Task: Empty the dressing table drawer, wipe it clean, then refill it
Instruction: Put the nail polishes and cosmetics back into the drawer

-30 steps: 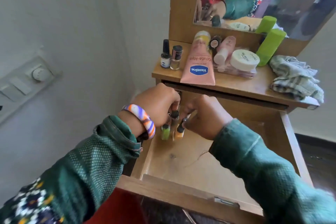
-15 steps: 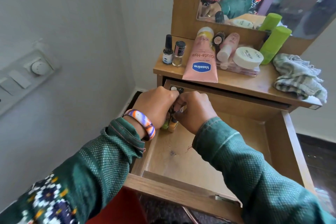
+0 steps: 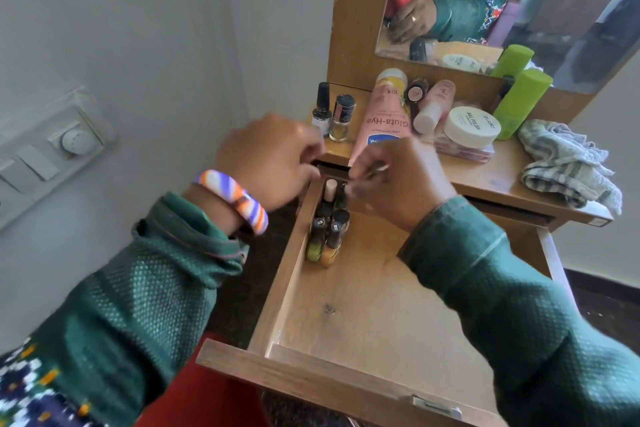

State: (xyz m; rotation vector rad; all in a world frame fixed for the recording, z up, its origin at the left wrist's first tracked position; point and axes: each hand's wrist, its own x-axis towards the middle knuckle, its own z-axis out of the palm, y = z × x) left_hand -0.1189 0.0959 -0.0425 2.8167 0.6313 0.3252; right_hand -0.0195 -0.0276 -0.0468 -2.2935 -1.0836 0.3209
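Now that both hands have lifted off them, the nail polish bottles (image 3: 329, 229) stand packed upright in the back-left corner of the drawer (image 3: 363, 315). Left hand (image 3: 273, 159) and right hand (image 3: 398, 184) hover just above, fingers curled but blurred; I cannot tell whether they hold anything. Refilling looks begun, with the Vaseline tube (image 3: 384, 114), jar (image 3: 471, 126) and two bottles (image 3: 332, 113) left on the dressing table top (image 3: 485, 173).
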